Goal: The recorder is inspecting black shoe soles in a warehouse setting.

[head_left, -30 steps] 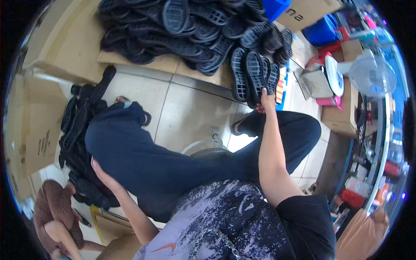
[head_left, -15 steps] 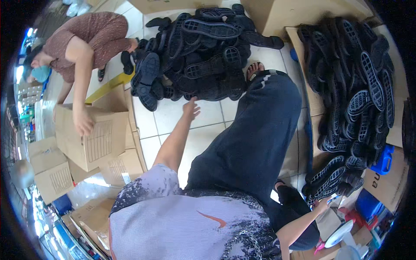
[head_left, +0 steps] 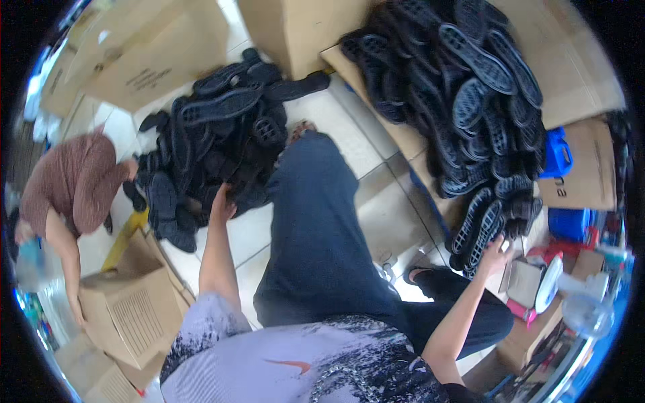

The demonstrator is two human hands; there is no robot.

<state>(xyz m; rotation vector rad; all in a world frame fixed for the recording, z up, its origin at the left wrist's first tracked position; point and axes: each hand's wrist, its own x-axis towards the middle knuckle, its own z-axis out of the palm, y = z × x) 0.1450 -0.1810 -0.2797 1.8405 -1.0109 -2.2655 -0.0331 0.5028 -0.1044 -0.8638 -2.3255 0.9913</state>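
Note:
I sit on a tiled floor with my legs in dark blue trousers [head_left: 316,242] stretched ahead. My left hand [head_left: 220,203] reaches into a loose heap of black rubber shoe soles [head_left: 215,141] on the floor at the left; its fingertips are buried among the soles. My right hand [head_left: 496,256] is out to the right, fingers apart, touching the lower end of a few upright black soles [head_left: 478,232]. These stand at the foot of a large pile of soles [head_left: 463,87] lying on flattened cardboard [head_left: 578,74].
Another person in a brown top [head_left: 74,181] bends over an open cardboard box [head_left: 127,316] at the left. Big cartons [head_left: 141,60] stand at the back. Blue containers [head_left: 557,154], a white fan [head_left: 591,302] and small boxes crowd the right edge.
My head has swung, so both sole piles now show. My left hand has moved forward from the floor tiles into the left heap; my right hand is back at the upright soles.

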